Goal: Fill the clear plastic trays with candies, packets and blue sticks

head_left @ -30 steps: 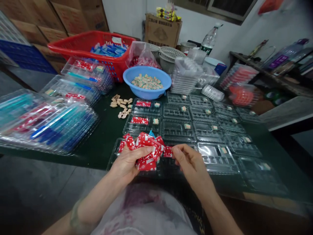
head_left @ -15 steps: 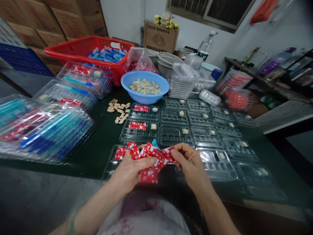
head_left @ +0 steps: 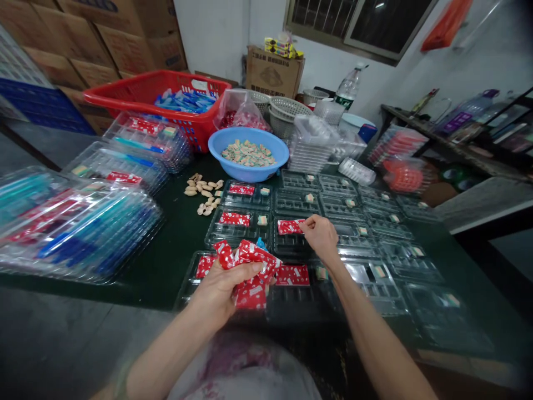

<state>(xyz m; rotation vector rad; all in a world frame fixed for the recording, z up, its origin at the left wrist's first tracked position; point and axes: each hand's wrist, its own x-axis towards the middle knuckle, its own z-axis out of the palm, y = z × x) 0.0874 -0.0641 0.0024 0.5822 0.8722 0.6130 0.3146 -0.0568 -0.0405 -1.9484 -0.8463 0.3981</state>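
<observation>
The left hand [head_left: 222,286] grips a bunch of red packets [head_left: 250,266] at the desk's near edge. The right hand [head_left: 320,236] pinches one red packet [head_left: 288,226] over a clear tray [head_left: 291,244].

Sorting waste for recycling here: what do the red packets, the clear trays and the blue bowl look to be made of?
Red packets: glossy printed film, probably plastic; they crinkle in the left hand. Clear trays: thin moulded transparent plastic, shiny with glare and ribbed compartments. Blue bowl: smooth opaque plastic, likely, with a soft sheen.
</observation>
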